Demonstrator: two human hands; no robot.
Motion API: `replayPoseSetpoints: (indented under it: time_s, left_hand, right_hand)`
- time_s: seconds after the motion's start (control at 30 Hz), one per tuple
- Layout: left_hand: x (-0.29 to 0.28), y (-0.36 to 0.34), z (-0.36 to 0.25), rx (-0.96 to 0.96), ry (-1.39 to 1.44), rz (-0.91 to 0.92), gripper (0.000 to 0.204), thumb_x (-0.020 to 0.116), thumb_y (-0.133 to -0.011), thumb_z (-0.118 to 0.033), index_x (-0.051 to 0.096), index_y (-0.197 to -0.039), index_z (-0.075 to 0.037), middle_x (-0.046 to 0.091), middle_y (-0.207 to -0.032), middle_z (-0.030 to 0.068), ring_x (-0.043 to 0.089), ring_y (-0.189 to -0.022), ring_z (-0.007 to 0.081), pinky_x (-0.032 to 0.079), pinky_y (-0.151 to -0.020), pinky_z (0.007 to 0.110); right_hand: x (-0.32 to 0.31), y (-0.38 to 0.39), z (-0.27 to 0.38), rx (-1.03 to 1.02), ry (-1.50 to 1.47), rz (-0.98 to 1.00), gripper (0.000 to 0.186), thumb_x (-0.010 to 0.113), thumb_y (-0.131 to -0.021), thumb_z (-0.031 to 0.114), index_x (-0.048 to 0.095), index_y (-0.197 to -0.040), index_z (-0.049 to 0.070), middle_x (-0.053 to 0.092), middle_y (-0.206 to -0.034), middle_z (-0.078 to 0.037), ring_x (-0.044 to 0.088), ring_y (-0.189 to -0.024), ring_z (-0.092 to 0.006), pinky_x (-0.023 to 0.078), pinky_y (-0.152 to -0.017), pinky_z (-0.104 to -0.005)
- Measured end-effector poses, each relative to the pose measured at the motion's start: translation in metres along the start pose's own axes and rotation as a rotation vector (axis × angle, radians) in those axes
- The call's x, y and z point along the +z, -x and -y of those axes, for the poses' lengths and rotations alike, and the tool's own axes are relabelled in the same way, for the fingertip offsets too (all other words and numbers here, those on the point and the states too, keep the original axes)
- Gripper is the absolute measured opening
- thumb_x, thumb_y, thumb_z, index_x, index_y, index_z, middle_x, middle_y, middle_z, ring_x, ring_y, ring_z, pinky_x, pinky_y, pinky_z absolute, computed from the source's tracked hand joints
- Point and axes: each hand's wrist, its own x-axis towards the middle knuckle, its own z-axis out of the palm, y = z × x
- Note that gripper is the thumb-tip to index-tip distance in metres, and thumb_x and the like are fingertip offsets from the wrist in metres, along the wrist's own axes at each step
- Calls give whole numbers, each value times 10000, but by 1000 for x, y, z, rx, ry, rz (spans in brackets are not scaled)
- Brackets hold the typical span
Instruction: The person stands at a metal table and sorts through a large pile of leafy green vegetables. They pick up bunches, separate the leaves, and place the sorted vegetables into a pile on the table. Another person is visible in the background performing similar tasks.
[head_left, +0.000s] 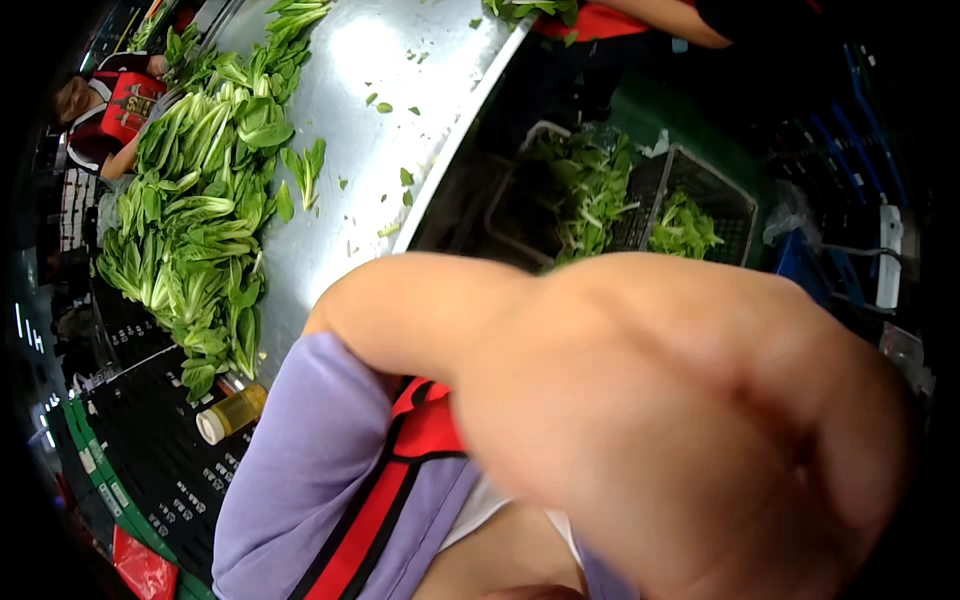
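Observation:
A bare arm of mine fills the lower right of the head view, bent at the elbow and blurred because it is very close to the camera. Neither my left hand nor my right hand shows. Below the arm are a purple sleeve and a red and black apron strap. Beyond the elbow lies a steel table with a long pile of leafy greens along its left side. A single loose stalk lies apart from the pile.
A yellow bottle with a white cap lies on black crates. Right of the table, wire baskets hold more greens. A person in a red apron works at the upper left; another person's arm is at the top.

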Motion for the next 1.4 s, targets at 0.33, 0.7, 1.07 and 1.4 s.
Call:
replayPoseSetpoints:
  time_s: [0.33,0.7,1.07,1.4]
  left_hand:
    - [7,35,121,-346,-763,-471,509,662,-708,-64,476,-1177,5,510,-1169,178,509,-1052,302,380,-926,354]
    - [-1,298,140,-1366,-1410,-171,697,695,-685,-209,372,-1267,-1,402,-1303,205,381,-1197,346,320,-990,398]
    - [-1,299,143,-1469,-1460,-137,616,661,-713,-207,411,-1252,-44,389,-1328,159,349,-1230,311,282,-1030,366]
    - [-2,301,142,-1443,-1435,-140,618,661,-712,-213,412,-1249,-36,394,-1317,158,351,-1222,300,274,-1035,357]
  right_hand:
    - [-48,30,72,440,-797,-39,549,658,-772,438,512,-1098,20,577,-1045,-108,553,-929,-255,449,-823,-356]
    - [-56,-21,53,567,-1126,-58,282,573,-759,32,493,-1030,31,542,-1015,-141,534,-930,-310,475,-785,-507]
    - [-225,10,70,406,-894,-81,284,621,-700,94,524,-967,96,534,-905,-92,520,-782,-256,464,-646,-431]
    - [-300,147,-58,487,-1052,-195,345,549,-734,50,536,-1078,72,555,-1015,-96,551,-871,-267,490,-691,-445]
